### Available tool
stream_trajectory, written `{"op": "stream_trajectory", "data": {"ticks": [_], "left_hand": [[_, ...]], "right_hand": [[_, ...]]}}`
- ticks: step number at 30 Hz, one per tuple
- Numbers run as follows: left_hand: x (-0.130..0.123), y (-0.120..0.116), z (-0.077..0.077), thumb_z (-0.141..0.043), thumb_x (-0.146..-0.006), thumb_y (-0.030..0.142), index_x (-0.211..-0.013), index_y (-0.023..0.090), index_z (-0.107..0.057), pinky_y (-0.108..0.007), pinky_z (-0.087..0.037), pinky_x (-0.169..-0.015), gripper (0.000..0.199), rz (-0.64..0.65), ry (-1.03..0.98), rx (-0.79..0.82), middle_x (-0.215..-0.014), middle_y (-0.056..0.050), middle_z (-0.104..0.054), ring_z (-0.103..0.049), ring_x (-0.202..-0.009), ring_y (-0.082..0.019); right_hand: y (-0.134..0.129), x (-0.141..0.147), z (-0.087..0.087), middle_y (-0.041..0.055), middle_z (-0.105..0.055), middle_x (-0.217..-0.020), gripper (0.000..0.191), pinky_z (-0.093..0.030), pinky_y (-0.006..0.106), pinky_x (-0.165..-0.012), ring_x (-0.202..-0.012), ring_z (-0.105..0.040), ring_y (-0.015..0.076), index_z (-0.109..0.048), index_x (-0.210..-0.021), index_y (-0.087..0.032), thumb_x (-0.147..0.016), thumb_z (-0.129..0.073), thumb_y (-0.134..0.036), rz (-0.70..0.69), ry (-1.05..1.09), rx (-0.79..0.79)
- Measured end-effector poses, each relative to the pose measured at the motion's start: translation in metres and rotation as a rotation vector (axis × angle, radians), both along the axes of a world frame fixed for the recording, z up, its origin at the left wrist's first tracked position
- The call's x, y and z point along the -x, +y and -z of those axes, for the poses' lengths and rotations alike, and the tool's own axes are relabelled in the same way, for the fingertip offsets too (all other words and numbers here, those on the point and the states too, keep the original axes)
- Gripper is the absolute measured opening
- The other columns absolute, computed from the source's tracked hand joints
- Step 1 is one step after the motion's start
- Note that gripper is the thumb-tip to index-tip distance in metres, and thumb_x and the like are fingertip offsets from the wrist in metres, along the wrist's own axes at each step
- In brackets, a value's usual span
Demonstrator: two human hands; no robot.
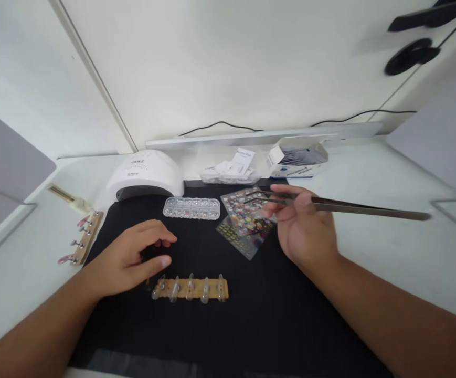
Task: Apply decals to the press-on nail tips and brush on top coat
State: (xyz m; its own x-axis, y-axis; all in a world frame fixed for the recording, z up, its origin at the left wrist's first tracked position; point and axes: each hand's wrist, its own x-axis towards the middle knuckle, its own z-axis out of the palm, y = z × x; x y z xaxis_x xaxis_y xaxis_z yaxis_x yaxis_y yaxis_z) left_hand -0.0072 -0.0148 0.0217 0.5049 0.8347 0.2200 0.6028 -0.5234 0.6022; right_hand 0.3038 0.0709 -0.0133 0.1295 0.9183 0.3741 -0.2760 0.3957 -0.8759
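Between the fingers of my right hand (304, 226) is a pair of long curved-tip tweezers (353, 208), its bent tips pointing left over the nail sticker sheets (247, 210). The tips stand apart with nothing visible between them. My left hand (133, 257) holds nothing; its thumb and fingers are apart, hovering over the black mat. Just below it lies a wooden nail stand (194, 287) with several clear nail tips standing on it. Behind the left hand is a clear compartment case (191, 208) of small shiny gems.
A white nail lamp (146, 173) stands at the back left. Behind the mat (243, 325) are a tray of white packets (230, 170) and an open box of sachets (296, 160). Another wooden stand (86, 237) with pink tips and a brush (68, 198) lie at the left.
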Motion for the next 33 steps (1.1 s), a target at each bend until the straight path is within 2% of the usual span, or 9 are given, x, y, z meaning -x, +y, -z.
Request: {"op": "stream_trajectory", "data": {"ticks": [4, 7, 13, 18, 22, 26, 30, 33], "left_hand": [[-0.006, -0.001, -0.002, -0.059, -0.097, 0.018, -0.107, 0.020, -0.068, -0.030, -0.057, -0.075, 0.014, -0.075, -0.013, -0.051, -0.094, -0.006, -0.071, -0.069, -0.085, -0.019], [-0.010, -0.006, -0.006, -0.059, -0.097, 0.018, -0.108, 0.021, -0.068, -0.031, -0.058, -0.076, 0.015, -0.078, 0.015, -0.078, -0.097, -0.007, -0.071, -0.069, -0.088, -0.019], [-0.026, -0.013, -0.030, -0.057, -0.097, 0.017, -0.107, 0.021, -0.069, -0.034, -0.059, -0.080, 0.016, -0.006, 0.181, -0.121, -0.098, -0.008, -0.073, -0.070, -0.091, -0.022], [-0.036, -0.016, -0.042, -0.056, -0.098, 0.013, -0.111, 0.022, -0.066, -0.035, -0.057, -0.080, 0.019, 0.070, 0.188, -0.235, -0.097, -0.007, -0.071, -0.067, -0.091, -0.022], [-0.036, -0.019, -0.040, -0.055, -0.099, 0.011, -0.118, 0.023, -0.061, -0.032, -0.055, -0.078, 0.023, 0.087, 0.097, -0.255, -0.099, -0.006, -0.067, -0.064, -0.093, -0.020], [-0.035, -0.020, -0.034, -0.056, -0.099, 0.011, -0.117, 0.023, -0.061, -0.032, -0.054, -0.080, 0.023, 0.107, 0.087, -0.235, -0.099, -0.005, -0.067, -0.064, -0.093, -0.019], [-0.033, -0.022, -0.028, -0.055, -0.100, 0.012, -0.116, 0.024, -0.063, -0.032, -0.054, -0.080, 0.022, 0.096, 0.079, -0.212, -0.101, -0.005, -0.068, -0.065, -0.094, -0.020], [-0.032, -0.025, -0.025, -0.054, -0.100, 0.015, -0.115, 0.026, -0.064, -0.032, -0.055, -0.080, 0.020, 0.064, 0.049, -0.208, -0.101, -0.005, -0.069, -0.066, -0.096, -0.021]], "right_hand": [[0.005, 0.002, 0.004, 0.0018, -0.075, -0.080, 0.039, -0.051, 0.036, -0.056, -0.055, -0.060, 0.0159, -0.072, -0.077, -0.024, -0.078, -0.079, -0.063, 0.029, 0.029, 0.048], [0.008, -0.001, 0.004, 0.0018, -0.074, -0.075, 0.036, -0.050, 0.035, -0.057, -0.057, -0.061, 0.0168, -0.072, -0.076, -0.022, -0.082, -0.078, -0.057, 0.051, 0.052, 0.081], [0.012, -0.011, -0.002, 0.0002, -0.071, -0.064, 0.033, -0.050, 0.033, -0.059, -0.057, -0.062, 0.0156, -0.074, -0.073, -0.020, -0.074, -0.087, -0.050, 0.019, 0.131, 0.139], [0.003, -0.010, -0.018, -0.0003, -0.067, -0.057, 0.042, -0.052, 0.033, -0.057, -0.054, -0.061, 0.0151, -0.074, -0.068, -0.020, -0.072, -0.086, -0.059, -0.188, 0.233, 0.201], [-0.010, -0.013, -0.032, -0.0027, -0.064, -0.051, 0.039, -0.054, 0.033, -0.058, -0.051, -0.060, 0.0148, -0.076, -0.070, -0.023, -0.071, -0.088, -0.060, -0.412, 0.289, 0.256], [-0.020, -0.017, -0.043, -0.0055, -0.062, -0.049, 0.033, -0.054, 0.031, -0.059, -0.046, -0.055, 0.0114, -0.079, -0.068, -0.026, -0.073, -0.087, -0.058, -0.589, 0.313, 0.274], [-0.026, -0.018, -0.050, -0.0068, -0.058, -0.047, 0.030, -0.050, 0.025, -0.055, -0.044, -0.052, 0.0084, -0.079, -0.066, -0.026, -0.075, -0.088, -0.053, -0.661, 0.324, 0.247], [-0.029, -0.018, -0.053, -0.0075, -0.057, -0.046, 0.029, -0.052, 0.026, -0.057, -0.043, -0.051, 0.0080, -0.079, -0.066, -0.027, -0.080, -0.085, -0.052, -0.677, 0.334, 0.220]]}}
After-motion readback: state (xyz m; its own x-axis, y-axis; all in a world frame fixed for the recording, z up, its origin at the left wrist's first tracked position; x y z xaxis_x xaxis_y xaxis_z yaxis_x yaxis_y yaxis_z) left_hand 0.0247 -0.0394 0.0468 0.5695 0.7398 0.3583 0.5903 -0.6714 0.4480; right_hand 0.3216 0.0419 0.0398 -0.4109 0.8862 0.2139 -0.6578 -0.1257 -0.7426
